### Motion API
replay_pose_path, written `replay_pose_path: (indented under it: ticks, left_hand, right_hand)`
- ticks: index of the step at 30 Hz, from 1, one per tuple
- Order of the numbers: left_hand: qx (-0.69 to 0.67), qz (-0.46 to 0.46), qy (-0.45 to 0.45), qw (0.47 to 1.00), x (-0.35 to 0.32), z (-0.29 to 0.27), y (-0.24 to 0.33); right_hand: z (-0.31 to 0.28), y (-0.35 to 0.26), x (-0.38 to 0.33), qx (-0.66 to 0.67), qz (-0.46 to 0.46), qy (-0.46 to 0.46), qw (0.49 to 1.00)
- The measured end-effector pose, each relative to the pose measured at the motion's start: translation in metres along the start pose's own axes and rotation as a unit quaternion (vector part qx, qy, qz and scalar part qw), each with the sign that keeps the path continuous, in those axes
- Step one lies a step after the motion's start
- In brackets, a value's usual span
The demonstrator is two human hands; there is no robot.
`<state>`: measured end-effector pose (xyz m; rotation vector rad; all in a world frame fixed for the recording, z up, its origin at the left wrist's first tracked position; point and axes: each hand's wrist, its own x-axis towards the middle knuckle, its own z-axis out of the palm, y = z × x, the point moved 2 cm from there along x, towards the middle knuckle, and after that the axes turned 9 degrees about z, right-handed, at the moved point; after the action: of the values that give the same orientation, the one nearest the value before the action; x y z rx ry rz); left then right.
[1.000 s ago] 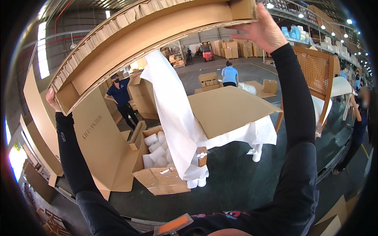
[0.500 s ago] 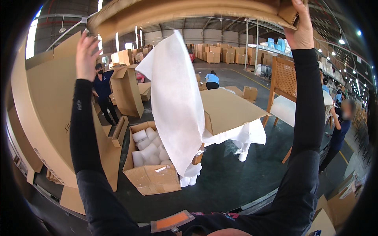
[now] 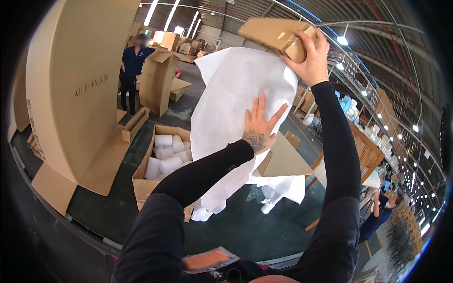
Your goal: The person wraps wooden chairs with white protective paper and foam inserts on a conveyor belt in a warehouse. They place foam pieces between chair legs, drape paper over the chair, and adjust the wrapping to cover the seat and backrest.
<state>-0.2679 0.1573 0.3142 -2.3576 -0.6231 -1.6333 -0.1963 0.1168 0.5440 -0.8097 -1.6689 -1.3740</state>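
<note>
My right hand [image 3: 309, 57] is raised and closed around the taped end of a long brown cardboard piece [image 3: 271, 35]. Below it hangs a white wrapping sheet [image 3: 224, 99], draped over something tall that it hides. Against this sheet my left hand [image 3: 263, 123] lies with its fingers spread, a tattoo showing on its back. Whether my right thumb also touches the sheet, I cannot tell. Behind the sheet a flat cardboard panel [image 3: 288, 158] rests over more white wrapping [image 3: 285, 188].
An open carton [image 3: 141, 191] of white foam rolls [image 3: 170, 165] stands left of the sheet. A tall cardboard box [image 3: 71, 94] rises at far left. A chair with a woven back [image 3: 361, 153] is at right. One person [image 3: 133, 63] stands behind, another [image 3: 377, 212] at right.
My left hand has come down from beside the cardboard piece and now rests on the white sheet. The right hand still grips the cardboard, now angled away. The view has turned.
</note>
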Motion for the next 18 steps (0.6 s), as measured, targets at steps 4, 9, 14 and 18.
replay_pose_path:
  ticks: [4, 9, 14, 18]
  left_hand:
    - [-0.076, -0.031, -0.021, 0.996, -0.012, 0.017, -0.005]
    - [-0.040, -0.012, -0.012, 0.999, -0.013, 0.025, -0.022]
    - [-0.040, -0.006, 0.003, 0.999, -0.015, 0.026, -0.025]
    - [-0.070, 0.021, 0.045, 0.996, -0.019, 0.014, -0.019]
  right_hand:
    - [0.024, 0.009, -0.011, 0.017, -0.010, -0.049, 0.999]
    - [0.042, -0.004, -0.012, 0.041, -0.040, -0.101, 0.993]
    - [0.045, 0.000, 0.007, 0.041, -0.046, -0.150, 0.987]
    - [0.041, 0.005, -0.007, 0.021, -0.058, -0.191, 0.980]
